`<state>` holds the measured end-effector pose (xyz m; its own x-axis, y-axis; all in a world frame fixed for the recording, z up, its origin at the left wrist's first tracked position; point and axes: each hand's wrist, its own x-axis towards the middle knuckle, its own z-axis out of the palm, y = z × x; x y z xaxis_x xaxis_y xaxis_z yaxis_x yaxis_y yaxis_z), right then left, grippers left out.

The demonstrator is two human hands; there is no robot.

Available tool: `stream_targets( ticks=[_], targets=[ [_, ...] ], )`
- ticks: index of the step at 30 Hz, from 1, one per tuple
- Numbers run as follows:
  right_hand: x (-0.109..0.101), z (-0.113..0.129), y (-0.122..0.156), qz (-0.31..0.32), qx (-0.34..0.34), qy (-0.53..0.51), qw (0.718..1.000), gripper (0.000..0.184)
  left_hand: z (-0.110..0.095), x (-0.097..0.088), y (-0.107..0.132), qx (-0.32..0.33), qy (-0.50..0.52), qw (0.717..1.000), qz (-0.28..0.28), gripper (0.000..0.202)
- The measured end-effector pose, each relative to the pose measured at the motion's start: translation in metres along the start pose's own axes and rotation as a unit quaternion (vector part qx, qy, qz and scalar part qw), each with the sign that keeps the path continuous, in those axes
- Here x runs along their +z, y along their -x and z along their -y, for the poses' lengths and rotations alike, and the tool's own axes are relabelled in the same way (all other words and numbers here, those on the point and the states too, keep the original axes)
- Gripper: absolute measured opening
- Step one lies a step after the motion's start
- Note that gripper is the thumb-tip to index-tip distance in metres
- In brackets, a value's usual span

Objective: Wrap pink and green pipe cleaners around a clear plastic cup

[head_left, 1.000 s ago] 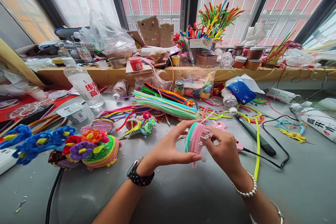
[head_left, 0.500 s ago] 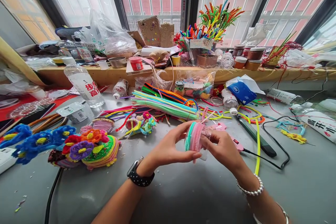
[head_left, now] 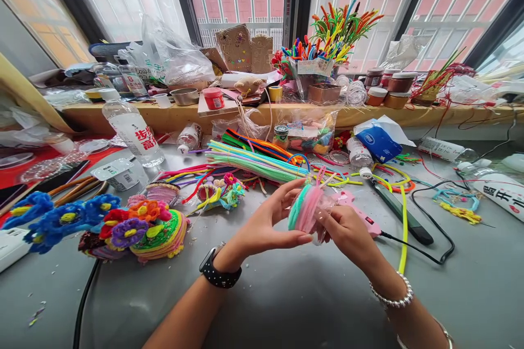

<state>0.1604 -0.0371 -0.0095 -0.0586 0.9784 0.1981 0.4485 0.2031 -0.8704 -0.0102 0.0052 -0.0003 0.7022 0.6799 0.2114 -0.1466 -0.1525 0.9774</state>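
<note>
Held up between my two hands is a clear plastic cup wrapped in fuzzy pipe cleaners [head_left: 305, 210], mint green at the end nearer my left palm and pink beside it. My left hand [head_left: 272, 221] curves around the wrapped part, thumb below and fingers partly hidden behind. My right hand [head_left: 346, 229] grips the bare clear end, its thumb and fingers closed on the plastic. Loose pink pipe cleaner ends [head_left: 321, 174] stick up above the cup. Behind the right hand, partly covered, lies a pink glue gun [head_left: 362, 214] with a black cable.
A bundle of pipe cleaners [head_left: 254, 161] lies beyond the hands. Pipe-cleaner flowers [head_left: 131, 229] and a wrapped green pot [head_left: 172, 234] stand at left. A water bottle [head_left: 133, 131] is upright farther back. A dark green cutter [head_left: 403, 212] and cables lie at right.
The cup has turned slightly in my hands, and its pink band tilts more. My left thumb and fingers sit looser around it. My right hand has shifted its hold on the clear end.
</note>
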Motion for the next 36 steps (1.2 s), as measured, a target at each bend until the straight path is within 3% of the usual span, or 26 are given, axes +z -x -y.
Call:
stream_targets(
  ticks=[7,12,16,20,24,28,36],
  targets=[
    [0.0,-0.004,0.0,0.014,0.003,-0.025,1.0,0.055,0.0,0.0,0.0,0.008,-0.006,1.0,-0.008,0.083],
    [-0.014,0.0,-0.001,0.051,-0.017,-0.052,0.997,0.054,-0.002,-0.001,0.0,0.028,0.013,0.999,-0.011,0.078],
    [-0.026,0.001,-0.002,-0.035,-0.041,-0.078,0.995,0.056,-0.003,-0.002,0.001,0.028,0.016,0.999,-0.007,0.078],
    [-0.03,0.002,-0.001,-0.123,-0.082,-0.099,0.984,0.043,-0.003,-0.004,0.001,0.011,-0.001,1.0,0.004,0.082],
    [-0.031,0.005,0.003,-0.156,-0.121,-0.099,0.975,0.025,-0.002,-0.006,0.002,-0.021,-0.013,0.999,0.04,0.088],
    [-0.034,0.008,0.007,-0.135,-0.179,-0.056,0.973,0.008,-0.003,-0.007,0.002,-0.063,-0.027,0.996,0.052,0.09],
    [-0.04,0.006,0.005,-0.079,-0.25,-0.001,0.965,0.013,-0.003,-0.007,0.001,-0.081,-0.037,0.993,0.072,0.088]
  ],
)
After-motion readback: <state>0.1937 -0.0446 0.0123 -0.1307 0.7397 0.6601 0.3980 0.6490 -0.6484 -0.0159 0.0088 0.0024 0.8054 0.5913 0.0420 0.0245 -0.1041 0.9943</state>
